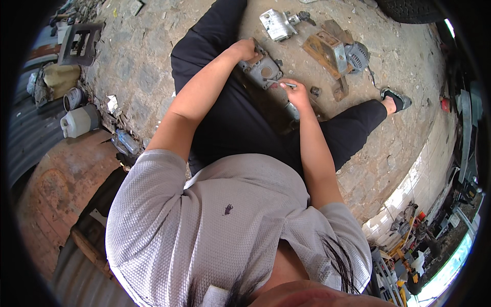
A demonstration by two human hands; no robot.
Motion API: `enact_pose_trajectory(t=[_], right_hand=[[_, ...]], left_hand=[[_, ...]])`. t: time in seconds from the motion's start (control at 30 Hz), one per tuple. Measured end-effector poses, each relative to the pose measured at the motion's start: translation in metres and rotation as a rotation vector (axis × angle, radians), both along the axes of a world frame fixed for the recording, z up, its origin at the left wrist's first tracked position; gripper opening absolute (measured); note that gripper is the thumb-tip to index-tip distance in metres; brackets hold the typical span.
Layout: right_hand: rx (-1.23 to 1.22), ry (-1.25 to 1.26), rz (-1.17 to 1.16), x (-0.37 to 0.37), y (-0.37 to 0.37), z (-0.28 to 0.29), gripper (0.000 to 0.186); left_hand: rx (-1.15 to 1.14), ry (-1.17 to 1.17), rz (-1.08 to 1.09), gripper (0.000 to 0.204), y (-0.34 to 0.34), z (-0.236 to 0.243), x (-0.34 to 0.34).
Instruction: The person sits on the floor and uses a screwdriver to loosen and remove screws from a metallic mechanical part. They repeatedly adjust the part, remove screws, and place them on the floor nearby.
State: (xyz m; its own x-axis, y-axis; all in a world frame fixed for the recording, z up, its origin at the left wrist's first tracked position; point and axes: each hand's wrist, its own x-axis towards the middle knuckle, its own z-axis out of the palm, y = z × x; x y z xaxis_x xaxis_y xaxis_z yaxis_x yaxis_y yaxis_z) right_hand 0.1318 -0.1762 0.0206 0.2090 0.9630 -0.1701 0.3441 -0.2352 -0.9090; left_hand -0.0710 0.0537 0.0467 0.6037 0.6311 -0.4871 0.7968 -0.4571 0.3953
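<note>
While the partly hidden left hand (245, 50) grips a grey casting (263, 70), the right hand (297, 93) clasps a slim tool (279, 82)

The head view looks from the left of two head-worn fisheye cameras, facing steeply downward. The shirt (240, 204) lies close, toward 6 o'clock; the left hand (246, 50) lies farther off at 12 o'clock, the right hand (295, 92) at 1 o'clock.

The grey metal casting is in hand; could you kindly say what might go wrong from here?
The thin tool in the right hand might slip off the grey metal casting and nick the bare left hand at its edge. The dark cord near the shoe could snag if that foot moves.
</note>
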Motion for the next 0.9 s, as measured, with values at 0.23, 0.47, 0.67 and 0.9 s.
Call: enact_pose_trajectory(t=[0.23,0.47,0.67,0.9], right_hand=[[0.044,-0.229,-0.449,0.036,0.007,-0.021,0.015],[-0.117,0.035,-0.260,0.017,-0.001,-0.002,0.017],[0.018,-0.349,-0.428,0.011,0.011,-0.003,0.013],[0.071,0.152,-0.435,0.034,0.007,-0.013,0.014]], left_hand=[[0.008,0.012,-0.020,0.065,0.004,-0.002,-0.001],[0.005,0.010,0.000,0.066,0.001,-0.003,-0.003],[0.020,0.006,-0.002,0.070,0.001,-0.002,-0.004],[0.031,-0.006,-0.008,0.070,0.003,-0.006,-0.004]])
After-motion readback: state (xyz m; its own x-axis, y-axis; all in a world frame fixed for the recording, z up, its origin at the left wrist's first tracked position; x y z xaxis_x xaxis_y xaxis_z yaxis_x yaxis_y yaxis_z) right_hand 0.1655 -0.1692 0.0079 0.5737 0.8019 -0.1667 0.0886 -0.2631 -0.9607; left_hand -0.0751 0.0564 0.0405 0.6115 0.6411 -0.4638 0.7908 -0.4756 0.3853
